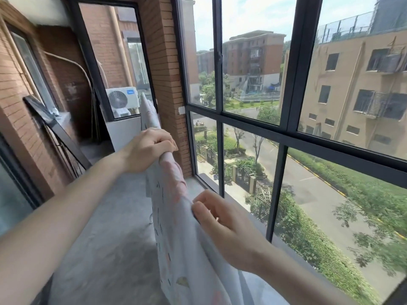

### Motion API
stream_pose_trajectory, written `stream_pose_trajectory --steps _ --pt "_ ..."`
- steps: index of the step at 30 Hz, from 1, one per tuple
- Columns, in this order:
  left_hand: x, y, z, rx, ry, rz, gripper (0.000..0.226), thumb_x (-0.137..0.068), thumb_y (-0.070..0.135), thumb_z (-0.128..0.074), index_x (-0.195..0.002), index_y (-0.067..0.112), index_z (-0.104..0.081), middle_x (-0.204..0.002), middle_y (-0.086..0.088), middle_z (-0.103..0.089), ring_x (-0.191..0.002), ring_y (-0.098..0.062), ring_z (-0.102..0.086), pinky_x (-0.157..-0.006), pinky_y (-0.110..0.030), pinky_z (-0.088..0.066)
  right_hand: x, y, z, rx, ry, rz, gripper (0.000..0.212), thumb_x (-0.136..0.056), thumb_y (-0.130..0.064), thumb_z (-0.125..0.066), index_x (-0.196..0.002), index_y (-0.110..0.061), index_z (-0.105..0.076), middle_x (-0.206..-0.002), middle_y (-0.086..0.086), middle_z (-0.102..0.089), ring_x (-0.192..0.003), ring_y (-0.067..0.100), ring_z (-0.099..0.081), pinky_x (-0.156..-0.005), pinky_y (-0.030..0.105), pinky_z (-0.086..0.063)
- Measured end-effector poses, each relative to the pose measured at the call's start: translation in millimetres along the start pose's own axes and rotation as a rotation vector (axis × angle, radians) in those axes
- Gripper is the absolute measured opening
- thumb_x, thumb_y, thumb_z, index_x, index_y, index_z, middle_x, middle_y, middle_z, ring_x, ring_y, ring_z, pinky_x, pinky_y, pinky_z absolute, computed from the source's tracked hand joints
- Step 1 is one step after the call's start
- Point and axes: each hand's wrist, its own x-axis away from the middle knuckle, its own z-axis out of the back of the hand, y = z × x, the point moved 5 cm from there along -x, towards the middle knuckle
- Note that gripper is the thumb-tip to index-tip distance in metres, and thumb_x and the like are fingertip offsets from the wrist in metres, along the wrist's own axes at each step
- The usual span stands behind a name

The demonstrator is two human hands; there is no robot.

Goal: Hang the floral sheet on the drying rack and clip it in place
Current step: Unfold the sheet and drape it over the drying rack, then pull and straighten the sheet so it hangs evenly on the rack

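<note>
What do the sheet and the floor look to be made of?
Sheet: thin woven fabric, probably cotton, matte; it folds and drapes softly where the left hand and right hand grip it. Floor: bare concrete, it seems; grey, mottled, unpolished.

Air-conditioner unit point(121, 99) (outside), brick wall point(164, 62)

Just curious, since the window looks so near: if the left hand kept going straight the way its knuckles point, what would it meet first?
Probably the brick pillar beside the window; depth is unclear. The left hand holds the floral sheet.
</note>
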Motion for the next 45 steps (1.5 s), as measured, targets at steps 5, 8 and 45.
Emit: stream_pose_trajectory --steps 5,8,45 --pt "15 40 0 -0.22 -0.191 0.153 0.028 -0.076 0.049 -0.059 -0.074 0.025 -0.072 -0.093 0.001 -0.072 -0.102 -0.018 -0.065 -0.096 -0.051 -0.049 5 33 5 0.095 -0.252 -0.036 0.028 -0.097 -0.055 -0.052 -0.108 -0.031 -0.062 -0.09 -0.011 -0.066 -0.076 0.008 -0.064 -0.074 0.036 -0.056" --pt "22 77 -8 -0.38 -0.277 0.275 0.02 -0.081 0.046 -0.067 -0.078 0.027 -0.072 -0.076 0.01 -0.07 -0.077 -0.009 -0.066 -0.075 -0.035 -0.055 1 53 23 0.156 -0.335 0.002 0.028 -0.096 -0.055 -0.059 -0.112 -0.034 -0.063 -0.101 -0.014 -0.067 -0.085 0.008 -0.065 -0.078 0.033 -0.057" --pt "104 92 -279 -0.781 0.153 0.879 0.054 -0.057 0.011 -0.078 -0.103 0.038 -0.068 -0.097 0.021 -0.07 -0.09 -0.012 -0.065 -0.083 -0.029 -0.03 -86 256 -20 -0.307 -0.846 -0.524 0.049 -0.098 -0.043 -0.065 -0.139 -0.017 -0.055 -0.121 -0.001 -0.07 -0.092 0.019 -0.076 -0.083 0.038 -0.064"
